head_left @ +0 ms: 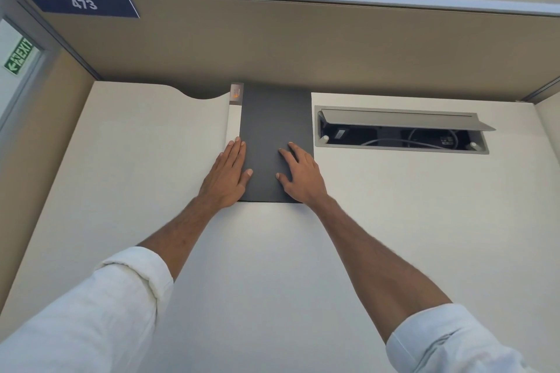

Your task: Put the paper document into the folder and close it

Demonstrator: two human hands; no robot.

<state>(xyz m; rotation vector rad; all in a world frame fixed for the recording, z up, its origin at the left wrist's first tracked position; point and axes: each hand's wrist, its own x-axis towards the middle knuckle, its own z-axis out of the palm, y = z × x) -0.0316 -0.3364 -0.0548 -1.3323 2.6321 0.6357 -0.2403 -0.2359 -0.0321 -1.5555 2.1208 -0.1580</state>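
Reaching up from the bottom of the frame, left hand [225, 179] and right hand [301, 177] rest straight, unclenched fingers [239, 148] on the dark folder [275, 118] lying shut on the desk [145, 191] at centre, so closing looks done, though a white strip [234, 123], perhaps paper, shows along its left edge.

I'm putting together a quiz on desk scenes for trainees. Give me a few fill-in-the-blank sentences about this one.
1. The left hand and the right hand both rest flat on the dark grey ____.
2. The cable hatch set into the desk has its lid ____.
3. The blue sign on the partition reads ____.

Missing words: folder; open; 473.
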